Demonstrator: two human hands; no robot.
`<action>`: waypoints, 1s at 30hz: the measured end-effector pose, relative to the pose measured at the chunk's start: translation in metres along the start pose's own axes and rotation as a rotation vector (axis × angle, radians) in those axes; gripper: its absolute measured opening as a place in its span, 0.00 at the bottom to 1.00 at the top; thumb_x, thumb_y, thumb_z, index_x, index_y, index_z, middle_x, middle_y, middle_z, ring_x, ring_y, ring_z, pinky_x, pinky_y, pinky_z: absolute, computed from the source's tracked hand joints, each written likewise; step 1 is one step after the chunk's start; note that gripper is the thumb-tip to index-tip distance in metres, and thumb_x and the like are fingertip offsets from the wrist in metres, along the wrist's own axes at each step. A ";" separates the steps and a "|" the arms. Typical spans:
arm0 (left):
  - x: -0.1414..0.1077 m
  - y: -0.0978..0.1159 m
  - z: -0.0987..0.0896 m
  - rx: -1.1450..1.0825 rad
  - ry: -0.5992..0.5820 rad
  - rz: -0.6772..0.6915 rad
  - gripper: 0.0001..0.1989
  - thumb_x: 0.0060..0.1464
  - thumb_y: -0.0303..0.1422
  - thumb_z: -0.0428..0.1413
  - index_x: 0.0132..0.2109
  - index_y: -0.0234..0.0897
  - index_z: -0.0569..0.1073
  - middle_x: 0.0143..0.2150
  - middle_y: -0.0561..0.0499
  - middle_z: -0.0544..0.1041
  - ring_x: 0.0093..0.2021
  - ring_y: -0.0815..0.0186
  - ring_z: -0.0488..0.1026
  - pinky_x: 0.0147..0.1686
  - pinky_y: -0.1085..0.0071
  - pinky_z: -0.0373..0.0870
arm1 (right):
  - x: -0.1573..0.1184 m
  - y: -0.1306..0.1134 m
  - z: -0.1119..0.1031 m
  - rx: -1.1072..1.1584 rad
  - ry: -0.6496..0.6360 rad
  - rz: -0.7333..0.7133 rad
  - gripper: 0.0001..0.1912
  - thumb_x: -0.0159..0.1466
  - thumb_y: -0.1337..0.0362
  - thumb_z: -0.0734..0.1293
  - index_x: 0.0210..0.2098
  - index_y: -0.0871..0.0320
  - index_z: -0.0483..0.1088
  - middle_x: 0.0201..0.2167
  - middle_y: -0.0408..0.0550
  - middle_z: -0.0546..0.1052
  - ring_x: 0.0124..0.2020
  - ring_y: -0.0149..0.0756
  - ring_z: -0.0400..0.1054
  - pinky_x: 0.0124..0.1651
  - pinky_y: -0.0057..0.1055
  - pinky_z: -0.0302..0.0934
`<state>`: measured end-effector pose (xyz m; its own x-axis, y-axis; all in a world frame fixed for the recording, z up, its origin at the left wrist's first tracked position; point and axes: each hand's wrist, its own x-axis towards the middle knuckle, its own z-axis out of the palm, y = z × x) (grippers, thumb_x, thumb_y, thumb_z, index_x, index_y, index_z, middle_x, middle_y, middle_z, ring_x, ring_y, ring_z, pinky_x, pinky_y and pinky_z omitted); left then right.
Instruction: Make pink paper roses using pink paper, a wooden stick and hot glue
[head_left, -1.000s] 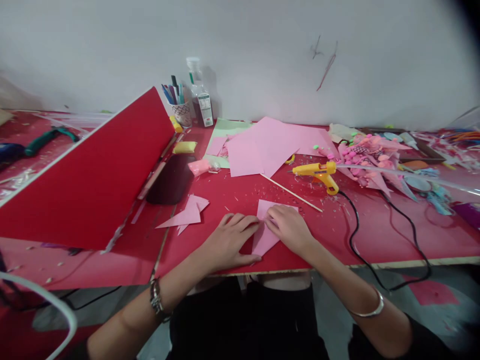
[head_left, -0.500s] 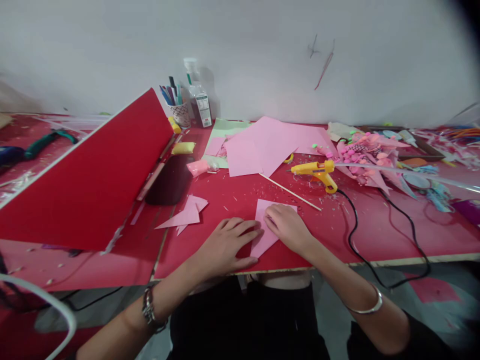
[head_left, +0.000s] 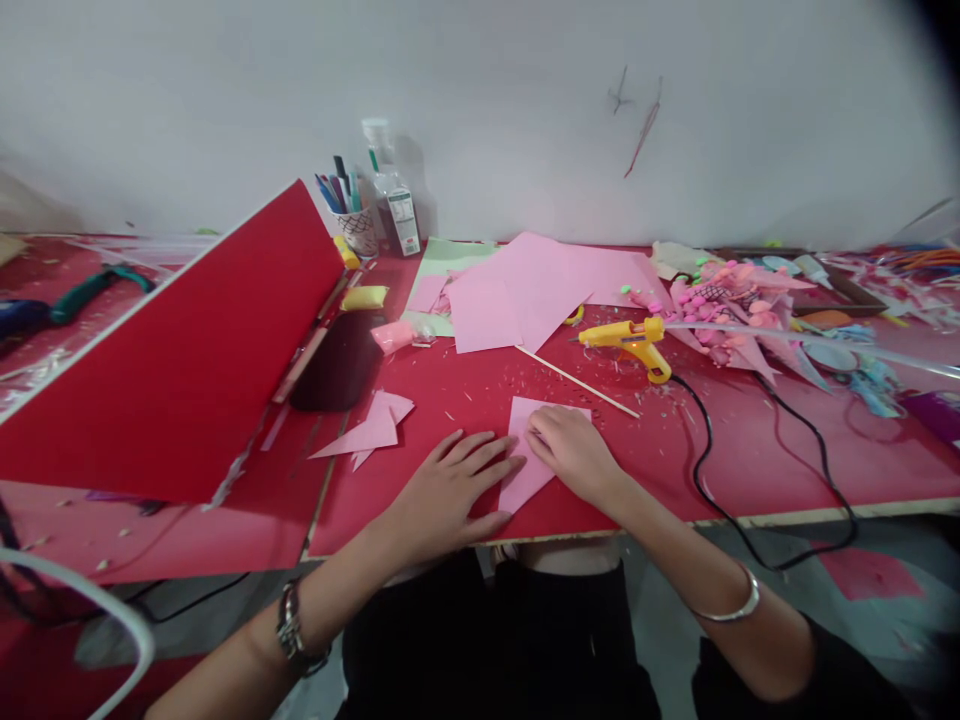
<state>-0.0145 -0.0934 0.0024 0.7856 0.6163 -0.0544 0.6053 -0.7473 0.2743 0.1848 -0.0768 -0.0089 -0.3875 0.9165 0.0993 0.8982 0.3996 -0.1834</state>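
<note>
A small pink paper (head_left: 525,482) lies on the red table (head_left: 442,385) near its front edge. My left hand (head_left: 454,490) rests flat beside it with fingers spread, its fingertips touching the paper's left edge. On top of the paper is my right hand (head_left: 574,450), its fingers curled and closed; whatever they may hold is hidden. Left of my hands are cut pink paper pieces (head_left: 375,428). Beyond them, larger pink sheets (head_left: 525,290) overlap a pale green sheet, and a thin white stick (head_left: 581,381) lies in front.
A yellow glue gun (head_left: 634,345) with a black cable (head_left: 701,470) lies at the right, near a pile of pink decorated cones (head_left: 727,310). A red board (head_left: 195,360) leans at the left. A pen cup (head_left: 355,230) and a bottle (head_left: 397,215) stand by the wall.
My left hand's fingers have spread slightly more. My right hand and the small paper are almost unchanged; the view has shifted slightly.
</note>
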 end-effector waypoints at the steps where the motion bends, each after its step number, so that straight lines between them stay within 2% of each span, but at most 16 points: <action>1: -0.001 0.000 0.000 0.004 0.001 0.003 0.27 0.54 0.45 0.42 0.60 0.48 0.48 0.62 0.57 0.49 0.60 0.62 0.46 0.57 0.59 0.39 | 0.000 0.000 0.000 0.002 -0.003 0.005 0.09 0.61 0.66 0.55 0.27 0.60 0.63 0.27 0.45 0.70 0.32 0.32 0.62 0.34 0.28 0.47; 11: -0.001 -0.004 -0.004 0.029 -0.025 0.048 0.31 0.52 0.45 0.44 0.60 0.45 0.45 0.62 0.54 0.48 0.60 0.62 0.45 0.58 0.60 0.39 | 0.000 -0.002 -0.001 -0.033 0.020 -0.002 0.09 0.62 0.65 0.55 0.28 0.59 0.63 0.28 0.45 0.70 0.33 0.33 0.62 0.34 0.29 0.46; 21: -0.001 -0.005 -0.004 0.042 -0.028 0.067 0.29 0.54 0.44 0.42 0.61 0.44 0.44 0.63 0.54 0.47 0.61 0.62 0.44 0.58 0.59 0.37 | 0.000 -0.002 0.001 -0.049 0.039 0.000 0.08 0.62 0.65 0.56 0.29 0.59 0.64 0.28 0.45 0.70 0.33 0.33 0.62 0.34 0.29 0.46; 30: -0.002 -0.005 -0.006 0.005 -0.036 0.089 0.32 0.53 0.50 0.40 0.61 0.44 0.45 0.63 0.52 0.47 0.61 0.61 0.43 0.58 0.59 0.37 | -0.001 -0.002 0.001 -0.041 0.051 0.001 0.09 0.62 0.65 0.55 0.29 0.59 0.64 0.28 0.45 0.70 0.33 0.33 0.62 0.34 0.29 0.46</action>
<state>-0.0197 -0.0890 0.0067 0.8401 0.5386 -0.0642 0.5337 -0.7996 0.2752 0.1829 -0.0782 -0.0097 -0.3768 0.9143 0.1487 0.9065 0.3970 -0.1435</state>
